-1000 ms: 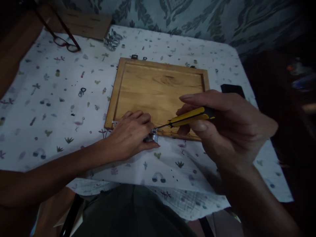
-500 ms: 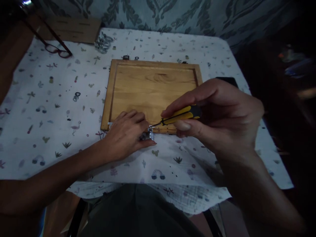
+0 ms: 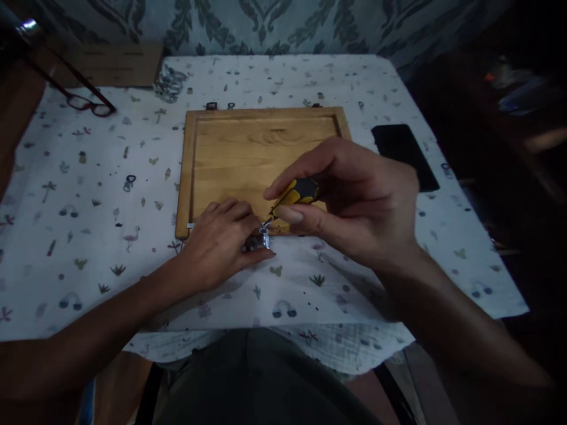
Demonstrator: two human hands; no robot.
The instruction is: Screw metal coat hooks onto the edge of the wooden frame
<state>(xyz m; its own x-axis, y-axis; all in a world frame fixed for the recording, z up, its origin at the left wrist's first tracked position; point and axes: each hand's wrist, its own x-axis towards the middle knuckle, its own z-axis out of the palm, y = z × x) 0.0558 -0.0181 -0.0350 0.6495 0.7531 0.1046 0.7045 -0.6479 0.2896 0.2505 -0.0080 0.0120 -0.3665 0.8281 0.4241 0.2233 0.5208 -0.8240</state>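
A framed wooden panel [image 3: 261, 147] lies flat on the table. My right hand [image 3: 363, 200] pinches a small screwdriver [image 3: 299, 193] with a yellow and black handle. Its tip meets a shiny metal hinge [image 3: 265, 238] at the panel's near edge. My left hand [image 3: 221, 242] rests over that same edge, its thumb below the hinge and its fingers on the wood, gripping the hinge against the panel. The fingers hide part of the hinge. A second small metal piece [image 3: 190, 225] shows at the panel's near left corner.
A black phone [image 3: 405, 156] lies to the right of the panel. Glasses [image 3: 91, 106], a brown cardboard piece [image 3: 119, 65] and a clear glass-like object [image 3: 169, 84] are at the back left. Dark metal fittings [image 3: 211, 106] sit along the panel's far edge. A patterned cloth [image 3: 88, 248] covers the table.
My right hand has moved left and the screwdriver stands steeper, its tip still at the hinge. My left hand keeps its hold. The view has shifted slightly, showing more of the phone.
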